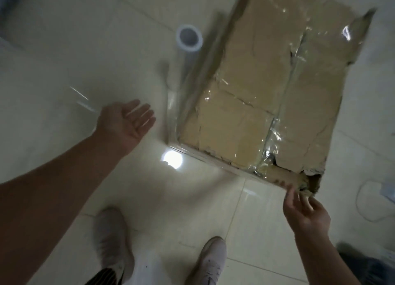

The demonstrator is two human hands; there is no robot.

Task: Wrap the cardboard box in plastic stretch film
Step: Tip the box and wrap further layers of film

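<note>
A brown cardboard box [267,88] stands on the tiled floor, its top covered in shiny, wrinkled stretch film. A roll of clear film [189,38] stands upright just left of the box, and a sheet of film runs from it down along the box's left side. My left hand [126,122] hovers palm-up with straight fingers, left of the box, holding nothing. My right hand [303,209] reaches toward the torn near right corner of the box; its fingertips lie at the box's edge. The frame does not show whether they pinch film.
My two feet in pale shoes [211,261] stand on the floor just in front of the box. A lamp's bright reflection [171,159] lies on the tiles by the near left corner. A white cable [367,201] curls at the right.
</note>
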